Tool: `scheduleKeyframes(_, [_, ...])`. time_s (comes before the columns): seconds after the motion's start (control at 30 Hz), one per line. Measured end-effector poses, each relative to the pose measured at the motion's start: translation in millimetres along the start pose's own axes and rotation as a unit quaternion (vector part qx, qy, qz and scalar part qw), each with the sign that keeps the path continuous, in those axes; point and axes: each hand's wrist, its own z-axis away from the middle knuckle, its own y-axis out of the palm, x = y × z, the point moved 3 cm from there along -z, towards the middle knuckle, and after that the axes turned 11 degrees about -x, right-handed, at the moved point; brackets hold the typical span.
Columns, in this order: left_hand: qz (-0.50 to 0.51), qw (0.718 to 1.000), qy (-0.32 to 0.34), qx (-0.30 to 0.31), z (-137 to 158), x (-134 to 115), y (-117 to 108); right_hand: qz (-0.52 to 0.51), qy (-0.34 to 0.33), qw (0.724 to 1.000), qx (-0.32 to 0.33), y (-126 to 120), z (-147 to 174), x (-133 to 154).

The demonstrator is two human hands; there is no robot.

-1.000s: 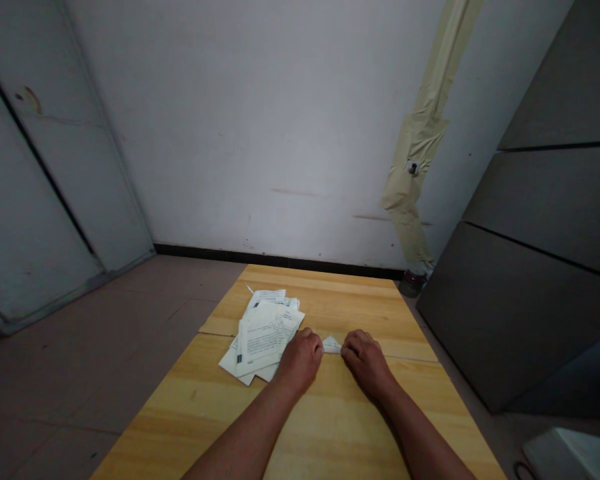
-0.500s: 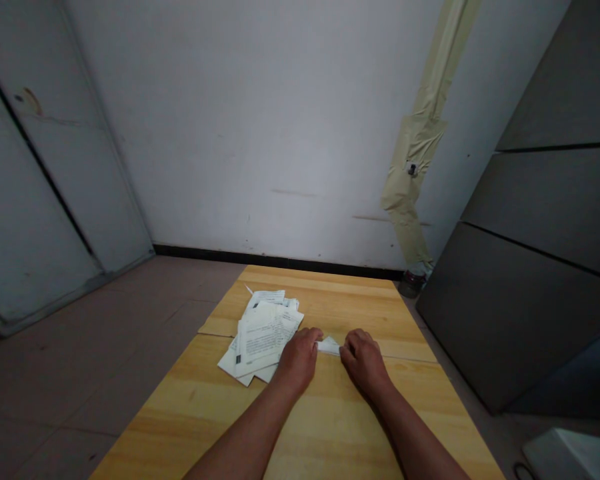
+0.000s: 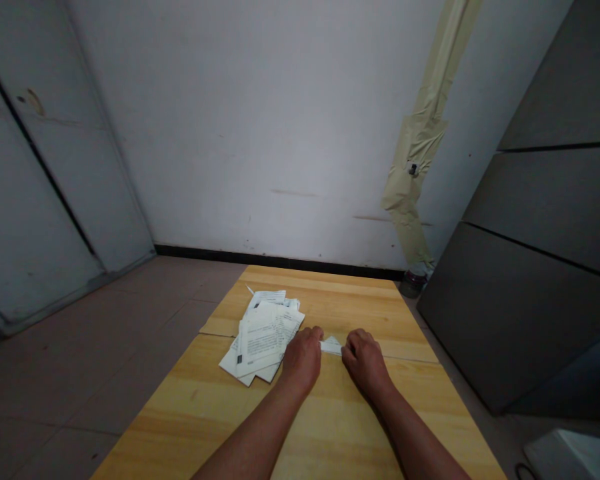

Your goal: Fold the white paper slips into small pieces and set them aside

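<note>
Between my two hands lies a small folded piece of white paper point(image 3: 331, 346), a peak showing along its far edge. My left hand point(image 3: 304, 353) grips its left end, fingers closed and pressed down near the table. At the paper's right end my right hand point(image 3: 363, 351) is closed too, its curled fingers on the edge. Both ends of the paper are hidden under the fingers. Left of my left hand is a loose pile of printed paper sheets point(image 3: 266, 339), fanned at different angles.
The wooden table point(image 3: 325, 427) has a seam across it. Beyond its far edge stands a white wall point(image 3: 260, 133) with a taped pipe point(image 3: 405, 193). Dark grey panels point(image 3: 535, 300) rise at the right, above a white box point(image 3: 570, 453). Pale cabinet doors point(image 3: 45, 200) are at the left.
My left hand has shifted slightly right along the folded paper. The right hand stays at the other end, almost still.
</note>
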Motion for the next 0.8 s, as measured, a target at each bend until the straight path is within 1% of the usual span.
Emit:
scheduleKeyframes(0.27, [-0.047,0.998,-0.029,0.0,-4.7,-1.0,3.4,0.006,0.013,1.0,0.001,0.8,0.2,-0.1])
scheduleKeyframes(0.47, [-0.066,0.998,-0.022,0.0,-5.5,-2.1,3.8,-0.01,0.025,1.0,-0.001,1.5,0.5,-1.2])
scheduleKeyframes(0.53, [-0.076,0.997,-0.013,-0.001,-4.1,-2.6,2.4,-0.018,0.03,0.999,-0.002,1.7,0.7,-2.6])
scheduleKeyframes(0.63, [-0.089,0.996,0.021,0.007,-2.0,-5.7,-0.7,-0.045,0.033,0.998,0.001,1.4,1.1,-5.6])
scheduleKeyframes(0.7, [-0.092,0.995,0.043,0.019,-1.2,-8.2,-2.9,-0.068,0.028,0.997,0.003,0.7,1.0,-7.6])
scheduleKeyframes(0.8, [-0.093,0.994,0.056,0.031,-0.6,-10.4,-5.0,-0.097,0.016,0.995,0.003,0.1,0.6,-10.3])
